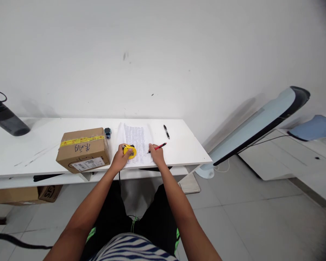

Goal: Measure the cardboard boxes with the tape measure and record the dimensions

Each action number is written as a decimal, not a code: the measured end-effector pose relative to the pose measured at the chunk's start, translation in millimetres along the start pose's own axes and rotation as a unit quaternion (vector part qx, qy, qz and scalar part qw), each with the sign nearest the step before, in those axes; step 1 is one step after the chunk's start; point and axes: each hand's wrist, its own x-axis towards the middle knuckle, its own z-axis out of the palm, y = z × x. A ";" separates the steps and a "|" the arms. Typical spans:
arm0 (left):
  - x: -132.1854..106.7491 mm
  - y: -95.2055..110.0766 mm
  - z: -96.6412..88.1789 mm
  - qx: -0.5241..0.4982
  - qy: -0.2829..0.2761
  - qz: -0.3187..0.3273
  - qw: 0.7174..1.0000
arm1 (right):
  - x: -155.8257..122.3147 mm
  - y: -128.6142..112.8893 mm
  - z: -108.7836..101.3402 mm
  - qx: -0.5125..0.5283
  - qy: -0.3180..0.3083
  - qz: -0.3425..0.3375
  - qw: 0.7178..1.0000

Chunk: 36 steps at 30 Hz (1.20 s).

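My left hand (120, 158) is closed around a yellow and black tape measure (130, 152), which rests over the left part of a sheet of paper. Dense handwriting covers the paper (137, 136), lying on the white table in front of me. In my right hand (157, 154) is a red pencil (161, 146), its dark end leaning up to the right and its tip at the paper's right edge. A black pen (166, 132) lies on the table beyond my right hand. Left of my left hand stands a taped cardboard box (83, 149) with a label.
Small dark objects (108, 132) sit beside the box. A dark bottle (9, 117) stands at the far left of the white table (190, 146). Another cardboard box (24, 194) is below. A tall pale blue and black object (258, 125) leans at the right, near a white cabinet (285, 156).
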 end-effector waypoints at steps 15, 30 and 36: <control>-65.9 42.6 -28.8 -0.011 0.083 0.242 0.967 | -35.9 -48.4 21.2 -0.046 0.016 -0.159 0.986; -91.6 19.8 -197.5 -0.008 0.250 0.047 0.967 | -38.9 -207.7 174.8 0.054 -0.243 -0.252 0.935; -73.2 -18.1 -176.1 -0.185 0.203 0.050 0.960 | -27.1 -203.0 207.3 0.002 -0.330 -0.280 0.901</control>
